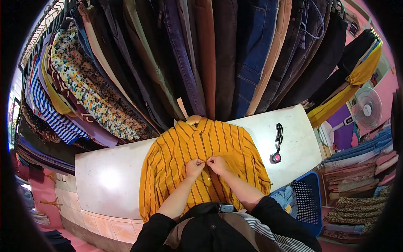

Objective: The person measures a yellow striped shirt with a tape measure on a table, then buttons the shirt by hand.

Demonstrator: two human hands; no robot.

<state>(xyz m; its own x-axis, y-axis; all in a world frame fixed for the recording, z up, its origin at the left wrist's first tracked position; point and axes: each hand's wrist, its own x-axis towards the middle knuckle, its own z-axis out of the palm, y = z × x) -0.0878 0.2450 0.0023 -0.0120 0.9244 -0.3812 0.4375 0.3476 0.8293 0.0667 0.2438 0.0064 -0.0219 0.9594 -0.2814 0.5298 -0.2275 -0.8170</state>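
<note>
Our left hand (195, 167) and right hand (217, 164) both pinch the front placket of the mustard striped shirt (168, 161). The shirt lies flat under our hands on the white tabletop (109, 176), collar beyond them.

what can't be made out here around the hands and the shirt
Head view only:
Button or hole between the left hand and right hand: hidden by the fingertips.
Hem of the shirt: covered by the forearms and body.
Most of the hanger: inside the collar.
What the black strap on the table is: too small.
</note>
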